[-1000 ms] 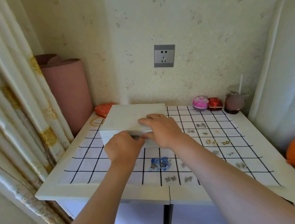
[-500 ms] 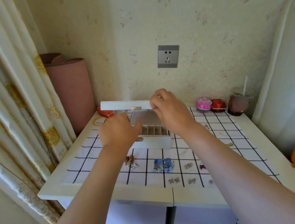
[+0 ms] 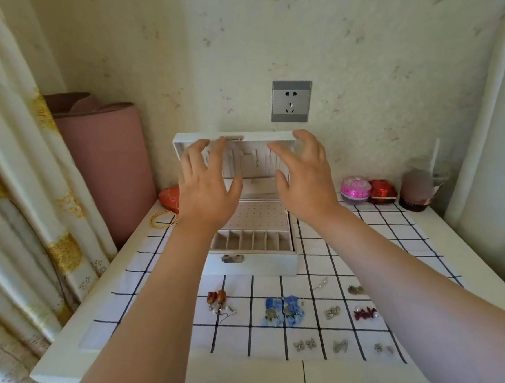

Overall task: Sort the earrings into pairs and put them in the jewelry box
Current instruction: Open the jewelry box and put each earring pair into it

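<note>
1. A pale curtain (image 3: 17,179) with gold patches hangs well to the left of the jewelry box (image 3: 266,261). The box stands at the back middle of the white table (image 3: 84,340), on a white cloth (image 3: 143,275) ruled in dark squares.
2. One rolled pink mat (image 3: 104,172) stands on end, between the box and the curtain.
3. The box is white and open, with its lid (image 3: 259,136) upright toward the wall. The lid holds a beige lining with hooks and a pocket. The base holds a dotted beige panel (image 3: 256,218) at the back and a row of narrow compartments (image 3: 253,241) at the front, which show only their lining. One metal clasp (image 3: 232,258) sits on the front wall.
4. Two hands are raised before the lid, the left hand (image 3: 206,192) at its left half and the right hand (image 3: 305,181) at its right half. Each has its fingers spread and lightly bent, palm toward the lid, gripping nothing. The fingertips reach the lid's upper edge; I cannot tell if they touch it.
5. One grey socket (image 3: 291,101) sits on the wall above the box.
6. Right of the box, along the wall, are one dark cup (image 3: 417,190) with a straw, one red case (image 3: 382,191) and one pink round case (image 3: 355,190).
7. Left of the box are one red pouch (image 3: 170,197) and a stack of gold bangles (image 3: 163,219).
8. In front of the box, on the cloth, I count nine lots:
   - red-orange earrings (image 3: 217,298)
   - blue earrings (image 3: 281,308)
   - a silver cluster (image 3: 332,312)
   - dark red earrings (image 3: 365,314)
   - a thin pale earring (image 3: 322,283)
   - a bronze piece (image 3: 355,289)
   - a silver pair (image 3: 305,344)
   - a silver bow (image 3: 340,346)
   - a tiny pair (image 3: 383,348)
</note>
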The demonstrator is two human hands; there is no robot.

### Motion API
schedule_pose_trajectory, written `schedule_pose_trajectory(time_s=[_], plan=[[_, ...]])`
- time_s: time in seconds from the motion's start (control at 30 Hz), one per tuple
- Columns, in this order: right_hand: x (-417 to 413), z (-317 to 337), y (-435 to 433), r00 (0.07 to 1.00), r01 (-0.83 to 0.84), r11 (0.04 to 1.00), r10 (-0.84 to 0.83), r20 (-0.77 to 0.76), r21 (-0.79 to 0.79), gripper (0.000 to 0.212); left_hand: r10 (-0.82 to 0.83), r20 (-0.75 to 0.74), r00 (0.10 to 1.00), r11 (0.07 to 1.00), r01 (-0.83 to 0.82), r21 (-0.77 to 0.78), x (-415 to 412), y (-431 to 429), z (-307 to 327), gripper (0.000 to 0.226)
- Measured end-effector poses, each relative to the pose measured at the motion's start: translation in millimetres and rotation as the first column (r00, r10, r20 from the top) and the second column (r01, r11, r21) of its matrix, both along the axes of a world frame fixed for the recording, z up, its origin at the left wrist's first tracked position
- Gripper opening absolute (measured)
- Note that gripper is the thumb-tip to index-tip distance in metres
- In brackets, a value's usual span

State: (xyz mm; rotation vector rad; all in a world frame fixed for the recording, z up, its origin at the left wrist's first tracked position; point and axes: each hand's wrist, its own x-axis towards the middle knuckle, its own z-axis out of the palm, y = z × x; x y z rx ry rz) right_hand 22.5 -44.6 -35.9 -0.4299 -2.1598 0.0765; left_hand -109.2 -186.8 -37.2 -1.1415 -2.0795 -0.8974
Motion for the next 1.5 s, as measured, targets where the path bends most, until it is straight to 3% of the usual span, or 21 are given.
schedule_pose_trajectory(time_s=[0.1, 0.2, 0.27, 0.4, 0.57, 0.7, 0.8, 0.87, 0.97, 1.1, 1.3, 1.5], plan=[[-11.7, -7.1, 12.4, 0.989, -0.132, 0.97, 0.144, 0.044, -0.205, 0.063, -0.032, 0.088, 0.996, 0.991, 0.043, -0.128, -1.6, 12.4, -9.7, 0.072], [-24.2, -11.8, 23.0, 0.981, -0.169, 0.945, 0.188, 0.043, -0.278, 0.069, 0.008, 0.195, 0.981, 0.924, 0.068, -0.376, -2.5, 22.7, -23.9, 0.076], [-30.3, -15.9, 30.1, 0.979, -0.174, 0.937, 0.197, 0.047, -0.304, 0.072, 0.04, 0.288, 0.957, 0.88, 0.103, -0.464, -3.8, 27.4, -31.4, 0.075], [-36.0, -27.7, 37.4, 0.97, -0.171, 0.91, 0.223, 0.096, -0.379, 0.073, -0.014, 0.423, 0.906, 0.887, 0.206, -0.414, -6.1, 30.1, -40.5, 0.07], [-30.5, -26.1, 33.1, 0.961, -0.188, 0.893, 0.252, 0.11, -0.409, 0.069, -0.048, 0.46, 0.886, 0.888, 0.249, -0.386, -2.8, 21.8, -35.8, 0.066], [-20.1, -19.4, 12.4, 0.984, -0.076, 0.977, 0.106, 0.143, -0.199, 0.057, -0.105, 0.395, 0.913, 0.924, 0.236, -0.3, 6.4, -1.9, -26.3, 0.061], [-11.0, -13.3, -20.1, 0.977, -0.145, 0.981, 0.162, 0.141, -0.126, 0.041, -0.14, 0.314, 0.939, 0.957, 0.21, -0.202, 15.0, -29.3, -23.8, 0.048], [-3.7, -10.6, -45.6, 0.936, -0.266, 0.951, 0.295, 0.192, -0.159, 0.027, -0.152, 0.274, 0.95, 0.963, 0.205, -0.174, 22.0, -47.8, -25.4, 0.033], [5.5, -7.4, -82.4, 0.855, -0.33, 0.909, 0.402, 0.329, -0.254, 0.023, -0.178, 0.303, 0.936, 0.951, 0.242, -0.19, 33.0, -73.7, -27.9, 0.011], [15.3, -11.6, -115.5, 0.746, -0.342, 0.869, 0.483, 0.458, -0.359, 0.029, -0.148, 0.362, 0.92, 0.909, 0.271, -0.318, 42.5, -104.2, -30.2, 0.015], [11.9, -43.7, -135.1, 0.58, -0.202, 0.927, 0.374, 0.724, -0.317, 0.03, 0.041, 0.535, 0.844, 0.742, 0.333, -0.582, 37.8, -130.0, -45.4, 0.017], [3.6, -58.5, -136.5, 0.519, -0.175, 0.958, 0.284, 0.806, -0.225, 0.012, 0.047, 0.559, 0.828, 0.675, 0.386, -0.628, 38.4, -129.0, -50.9, 0.026]])
